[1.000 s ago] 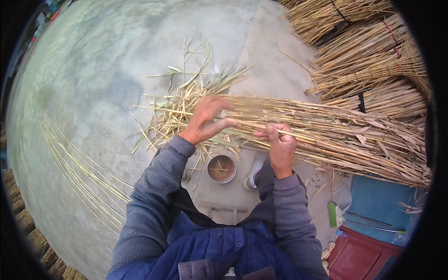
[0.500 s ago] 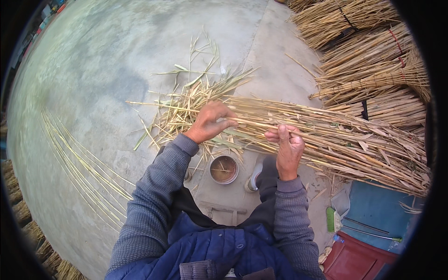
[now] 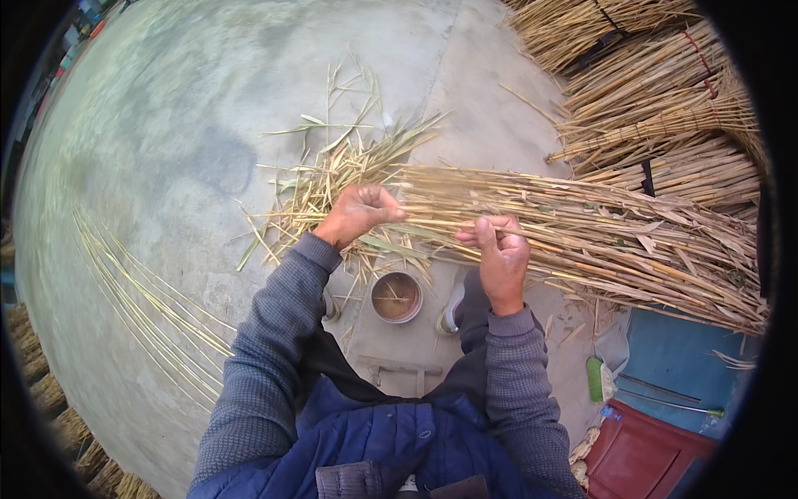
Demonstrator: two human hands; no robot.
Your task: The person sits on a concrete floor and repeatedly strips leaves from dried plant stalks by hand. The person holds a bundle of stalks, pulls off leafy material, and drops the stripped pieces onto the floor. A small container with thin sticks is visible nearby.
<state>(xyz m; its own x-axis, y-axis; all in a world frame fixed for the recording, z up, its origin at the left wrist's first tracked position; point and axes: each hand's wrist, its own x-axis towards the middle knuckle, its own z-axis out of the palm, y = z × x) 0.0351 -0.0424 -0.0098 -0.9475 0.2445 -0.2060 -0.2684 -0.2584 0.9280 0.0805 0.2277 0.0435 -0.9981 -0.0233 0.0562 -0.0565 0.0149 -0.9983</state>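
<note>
My left hand (image 3: pixel 359 214) pinches a thin reed stalk (image 3: pixel 436 223) near its left end. My right hand (image 3: pixel 501 259) closes round the same stalk a little to the right, thumb on top. The stalk runs level between them, in front of a large heap of dry reeds (image 3: pixel 615 224) that stretches off to the right. Behind and beside my left hand lies a loose pile of cut stalk ends and leaves (image 3: pixel 341 166). Below and between my hands, a round metal tin (image 3: pixel 396 297) sits on the floor by my feet, with bits of straw in it.
Tied reed bundles (image 3: pixel 657 91) are stacked at the far right. Several thin pale stalks (image 3: pixel 150 299) lie spread on the concrete floor (image 3: pixel 166 125) at the left. A green brush (image 3: pixel 595 380), a blue sheet (image 3: pixel 673 349) and a dark red panel (image 3: pixel 640 453) lie at the lower right.
Both hands have shifted slightly left, still holding a stalk. The long stalk end that stuck out left past my left hand no longer shows there. The view has turned a little.
</note>
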